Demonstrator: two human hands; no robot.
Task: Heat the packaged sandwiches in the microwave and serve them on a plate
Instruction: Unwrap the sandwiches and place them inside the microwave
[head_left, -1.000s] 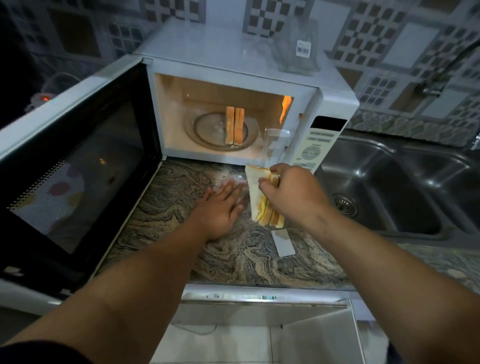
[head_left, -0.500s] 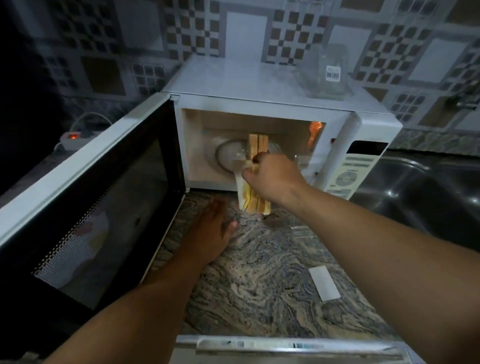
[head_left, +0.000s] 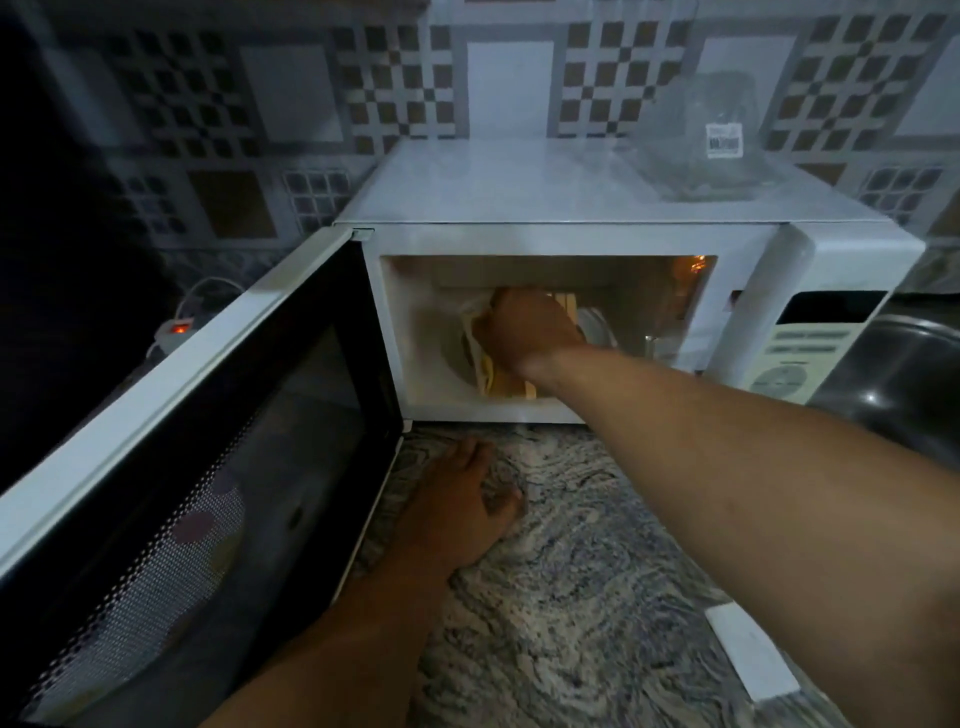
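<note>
Right hand (head_left: 524, 332): gripping sandwich (head_left: 493, 371) inside microwave (head_left: 571, 239), slices hanging below fingers over turntable. Left hand (head_left: 462, 504): resting flat, fingers relaxed, on counter (head_left: 597, 545), farther away.

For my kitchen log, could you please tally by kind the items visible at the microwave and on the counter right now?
Microwave: 1
Sandwiches: 2, one held by the right hand inside the oven, one behind it
Clear plastic package on top: 1
White strip on the counter: 1
Power strip with a lit switch: 1
Total: 6
</note>
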